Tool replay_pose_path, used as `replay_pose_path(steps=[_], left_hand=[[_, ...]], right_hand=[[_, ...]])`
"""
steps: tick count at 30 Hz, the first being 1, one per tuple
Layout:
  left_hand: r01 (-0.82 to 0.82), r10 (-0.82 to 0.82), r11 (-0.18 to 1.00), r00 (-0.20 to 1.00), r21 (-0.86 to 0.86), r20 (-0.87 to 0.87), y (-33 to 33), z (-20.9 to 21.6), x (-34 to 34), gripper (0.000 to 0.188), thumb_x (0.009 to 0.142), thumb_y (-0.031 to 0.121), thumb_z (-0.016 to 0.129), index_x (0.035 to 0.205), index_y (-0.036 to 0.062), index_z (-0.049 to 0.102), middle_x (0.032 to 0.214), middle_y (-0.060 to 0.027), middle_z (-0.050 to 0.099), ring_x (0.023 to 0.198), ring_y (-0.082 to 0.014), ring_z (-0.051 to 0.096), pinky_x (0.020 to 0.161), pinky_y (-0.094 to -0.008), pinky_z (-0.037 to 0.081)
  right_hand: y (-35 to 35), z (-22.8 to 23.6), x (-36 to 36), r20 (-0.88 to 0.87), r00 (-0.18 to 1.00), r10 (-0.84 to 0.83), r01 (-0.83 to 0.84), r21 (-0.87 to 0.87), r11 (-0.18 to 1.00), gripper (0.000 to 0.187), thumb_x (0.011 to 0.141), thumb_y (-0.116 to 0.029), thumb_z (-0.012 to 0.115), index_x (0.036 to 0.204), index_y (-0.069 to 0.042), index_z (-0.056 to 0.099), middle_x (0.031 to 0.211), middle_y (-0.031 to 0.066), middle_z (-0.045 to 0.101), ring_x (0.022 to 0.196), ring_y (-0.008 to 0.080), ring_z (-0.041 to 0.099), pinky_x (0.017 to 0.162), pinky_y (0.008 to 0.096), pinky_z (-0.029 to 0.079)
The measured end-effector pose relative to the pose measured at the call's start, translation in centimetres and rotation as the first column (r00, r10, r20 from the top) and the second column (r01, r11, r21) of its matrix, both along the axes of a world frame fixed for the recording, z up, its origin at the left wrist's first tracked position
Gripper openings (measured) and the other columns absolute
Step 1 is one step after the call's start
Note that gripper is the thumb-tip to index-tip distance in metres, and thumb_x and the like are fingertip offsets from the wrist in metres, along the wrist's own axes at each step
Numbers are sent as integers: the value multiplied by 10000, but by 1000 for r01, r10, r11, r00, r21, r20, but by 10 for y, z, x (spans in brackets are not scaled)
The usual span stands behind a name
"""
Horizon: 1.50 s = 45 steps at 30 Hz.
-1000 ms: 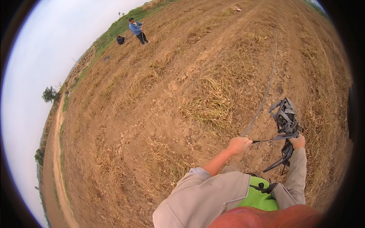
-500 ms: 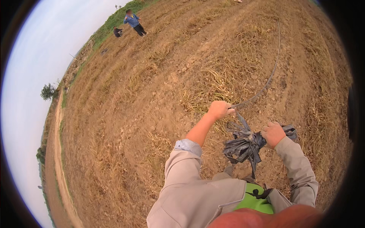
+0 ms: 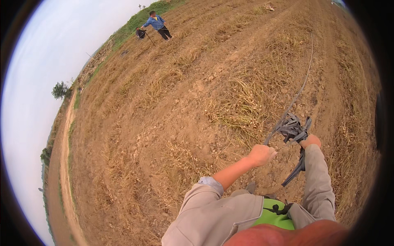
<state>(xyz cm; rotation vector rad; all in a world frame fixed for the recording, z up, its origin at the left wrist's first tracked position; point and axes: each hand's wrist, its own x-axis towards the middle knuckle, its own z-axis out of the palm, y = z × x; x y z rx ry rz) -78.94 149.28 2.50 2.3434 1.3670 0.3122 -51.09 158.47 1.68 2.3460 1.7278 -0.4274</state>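
Observation:
A long, flat grey strip that looks like drip tape [image 3: 304, 84] runs down the field toward me in a curve. Its near end goes into my left hand [image 3: 262, 155], which is closed around it. Beside that, a little farther out and to the right, my right hand [image 3: 310, 141] grips a gathered bundle of drip tape [image 3: 292, 128]. Loops stick out beyond the right fist, and a loose tail [image 3: 294, 174] dangles below it. The right fingers are partly hidden behind the fist and the bundle.
Pulled, dried plants with small pale pods [image 3: 242, 108] lie on the dry soil ahead of my hands. A person in a blue jacket [image 3: 156, 22] stands far off at upper left, holding a stick, with another person [image 3: 140, 33] low beside them. A dirt track [image 3: 66, 164] borders the left.
My left hand has come nearer and to the right, drawing the strip along. My right hand has turned the bundle so its loops point away. The distant person has lowered an arm onto a stick.

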Motion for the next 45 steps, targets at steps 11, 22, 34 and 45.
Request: replay_pose_path(steps=[11, 22, 34, 45], left_hand=[[65, 46, 939, 950, -339, 309, 36, -75, -44, 358, 982, 377, 472, 974, 68, 652, 849, -150, 641, 855, -321, 630, 778, -427, 475], [184, -112, 936, 964, 301, -242, 136, 72, -17, 409, 852, 470, 630, 738, 81, 685, 645, -106, 635, 642, -319, 641, 579, -429, 496], [199, -51, 932, 900, -304, 433, 21, -48, 1, 323, 1000, 330, 462, 1005, 64, 644, 769, -170, 605, 732, -269, 597, 692, -408, 454], [383, -283, 907, 861, 174, -423, 142, 40, -23, 352, 832, 439, 664, 764, 93, 664, 686, -86, 636, 689, -293, 651, 602, -428, 507]], right_hand=[[-57, 63, 48, -588, 549, 594, -228, 579, 783, 280, 781, -235, 733, 896, 10, 662, 856, 143, 655, 714, 259, 575, 663, 393, 440], [-71, 28, -65, 360, 539, 762, -768, -162, 620, 201, 716, -278, 722, 868, -151, 761, 927, 42, 714, 952, 233, 623, 782, 374, 473], [-45, 65, 29, -749, 601, 281, 4, 354, 935, 292, 695, -219, 767, 892, -10, 718, 793, 135, 676, 692, 307, 601, 693, 376, 481], [-65, 48, -68, 191, 353, 916, -903, -185, 387, 153, 749, -249, 697, 854, -147, 742, 972, 2, 695, 1030, 238, 585, 790, 414, 458]])
